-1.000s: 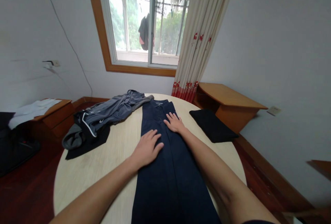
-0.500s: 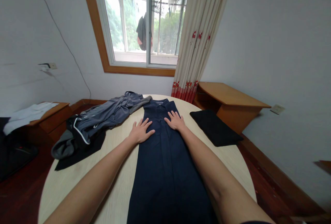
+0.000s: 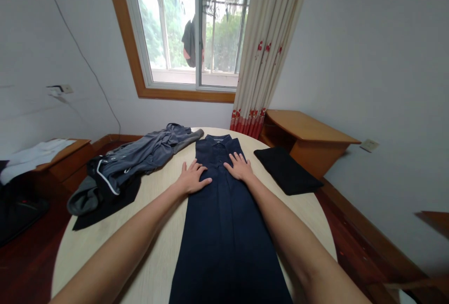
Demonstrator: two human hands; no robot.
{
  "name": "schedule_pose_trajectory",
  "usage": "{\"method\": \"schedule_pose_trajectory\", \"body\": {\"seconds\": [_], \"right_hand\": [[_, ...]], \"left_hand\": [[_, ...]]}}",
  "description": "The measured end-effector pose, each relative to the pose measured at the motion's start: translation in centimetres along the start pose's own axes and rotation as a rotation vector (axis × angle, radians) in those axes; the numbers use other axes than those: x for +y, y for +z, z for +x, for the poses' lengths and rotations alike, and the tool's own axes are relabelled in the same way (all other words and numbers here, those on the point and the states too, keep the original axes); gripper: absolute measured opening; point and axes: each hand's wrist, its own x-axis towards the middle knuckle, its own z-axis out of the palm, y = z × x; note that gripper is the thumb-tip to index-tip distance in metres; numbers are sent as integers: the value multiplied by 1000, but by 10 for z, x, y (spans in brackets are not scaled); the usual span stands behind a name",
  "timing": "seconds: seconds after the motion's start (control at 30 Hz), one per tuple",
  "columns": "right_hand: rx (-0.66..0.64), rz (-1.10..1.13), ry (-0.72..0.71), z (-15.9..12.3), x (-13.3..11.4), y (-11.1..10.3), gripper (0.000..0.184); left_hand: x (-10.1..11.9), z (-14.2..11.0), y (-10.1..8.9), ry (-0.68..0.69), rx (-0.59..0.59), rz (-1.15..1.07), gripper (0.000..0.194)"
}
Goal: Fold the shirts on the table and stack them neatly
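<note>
Rests the left hand [image 3: 192, 177], with fingers spread, on the left edge of the dark navy shirt [image 3: 210, 248], and the right hand [image 3: 240, 167], equally splayed, on its right side. Shows, on a round, pale table [image 3: 312, 220], rumpled grey clothes [image 3: 147, 149] left of the left hand, smooth, flat fabric between both palms, and a folded black cloth [image 3: 286, 170] right of the right hand.

To my left I see a rumpled heap of grey and black clothes [image 3: 147, 152]; to my right, a flat black folded cloth [image 3: 286, 170] near a brown wooden desk [image 3: 308, 128]. Ahead, a cream, red-patterned curtain [image 3: 268, 61] hangs beside a brown-framed sliding window [image 3: 220, 37].
</note>
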Motion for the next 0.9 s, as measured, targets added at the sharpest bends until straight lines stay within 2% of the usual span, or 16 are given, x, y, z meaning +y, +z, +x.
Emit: {"method": "schedule_pose_trajectory", "body": {"seconds": [0.13,0.2,0.27,0.37,0.6,0.8,0.9], "right_hand": [[16,-7,74,-11,4,0,77],[18,-9,89,-10,7,0,76],[19,-8,86,-6,10,1,77],[28,2,80,7,15,1,78],[22,10,89,51,23,-4,78],[34,37,78,70,26,-5,78],[147,200,41,67,34,-5,74]], "left_hand": [[14,32,2,-43,103,15,60],[16,52,6,-72,84,11,61],[13,71,11,-95,9,11,66],[4,95,16,-96,-56,24,71],[-17,138,24,-92,-12,-10,75],[-27,152,24,-80,5,-70,74],[-30,144,21,-63,44,-169,69]]}}
